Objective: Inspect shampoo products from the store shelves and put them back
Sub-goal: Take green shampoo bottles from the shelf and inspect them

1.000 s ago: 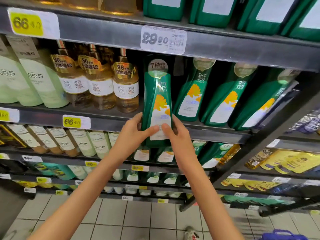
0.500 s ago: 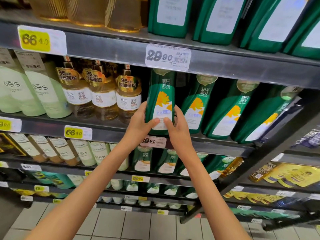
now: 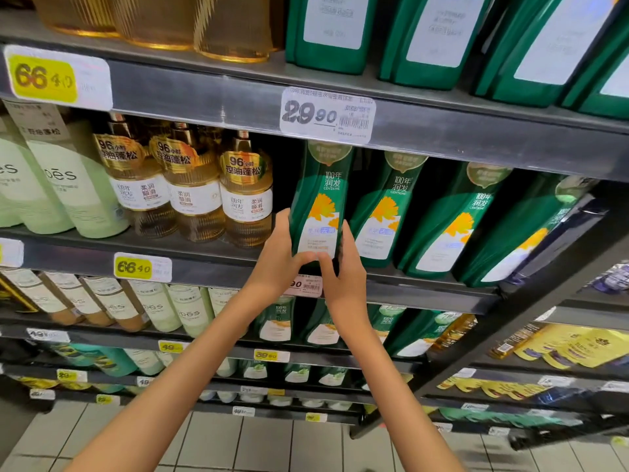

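From the head view: gripping the green shampoo bottle (image 3: pixel 316 206) low down, at the white part of its label, with both hands. Left hand (image 3: pixel 277 264) wrapped round the bottle's left edge, thumb laid across the front; right hand (image 3: pixel 343 274) curled round the right edge from below. Standing near upright, long axis vertical with a slight lean to the right at the top, cap tucked under the upper shelf edge by the price tag (image 3: pixel 326 115). Sitting in the gap on the middle shelf (image 3: pixel 211 264), amber bottles (image 3: pixel 246 195) to the left, neighbouring green bottle (image 3: pixel 388 212) just beside it on the right. Directly above and ahead of both hands, base hidden behind the fingers, so cannot tell whether resting on the shelf board. Much the same reach from either arm, left hand a touch higher on the body. Probably the put-back step, close to done: pushing straight back into the row and letting go, minding the close neighbour on the right.
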Demonstrator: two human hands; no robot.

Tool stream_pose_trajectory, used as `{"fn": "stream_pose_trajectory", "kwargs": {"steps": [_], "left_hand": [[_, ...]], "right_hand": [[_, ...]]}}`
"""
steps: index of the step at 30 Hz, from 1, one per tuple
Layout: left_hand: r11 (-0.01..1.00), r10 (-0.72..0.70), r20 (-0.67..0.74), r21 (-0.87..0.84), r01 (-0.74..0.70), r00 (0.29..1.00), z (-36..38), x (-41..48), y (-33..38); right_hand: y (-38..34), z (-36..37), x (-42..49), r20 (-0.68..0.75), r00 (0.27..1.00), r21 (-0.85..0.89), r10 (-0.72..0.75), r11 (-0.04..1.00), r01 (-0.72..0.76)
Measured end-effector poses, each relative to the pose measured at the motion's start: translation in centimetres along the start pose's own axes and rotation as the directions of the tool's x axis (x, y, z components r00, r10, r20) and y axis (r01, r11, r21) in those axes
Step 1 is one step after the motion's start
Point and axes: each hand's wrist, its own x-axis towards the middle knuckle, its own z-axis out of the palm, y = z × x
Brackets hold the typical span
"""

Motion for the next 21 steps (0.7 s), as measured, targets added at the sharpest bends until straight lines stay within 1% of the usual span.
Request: {"fn": "stream_pose_trajectory", "kwargs": {"steps": [2,6,11,15,21], "left_hand": [[1.000,-0.007,0.008,0.009,0.007,1.000,-0.1,0.3,-0.2],[0.999,0.019,0.020,0.031,-0.020,1.000,0.0,0.8,-0.7],[0.999,0.032,0.018,0.018,-0.032,0.999,0.1,1.2,-1.1],[0.999,0.012,0.027,0.038,-0.013,1.000,0.1,1.9,-1.3],[0.995,-0.023,0.112,0.095,0.012,0.993,-0.5,3.2,-1.8]], "right_hand": [[0.3,-0.1,-1.0,-0.011,1.000,-0.009,-0.006,1.000,0.005],[0.8,-0.3,-2.1,-0.106,0.994,0.048,-0.017,0.999,0.022],[0.6,-1.0,-2.0,-0.039,0.998,0.037,0.044,0.998,-0.043],[0.2,-1.4,-2.2,-0.010,0.999,0.081,0.051,0.995,-0.050],[0.0,-1.5,-2.6,0.015,0.999,0.100,0.042,0.994,-0.043]]}}
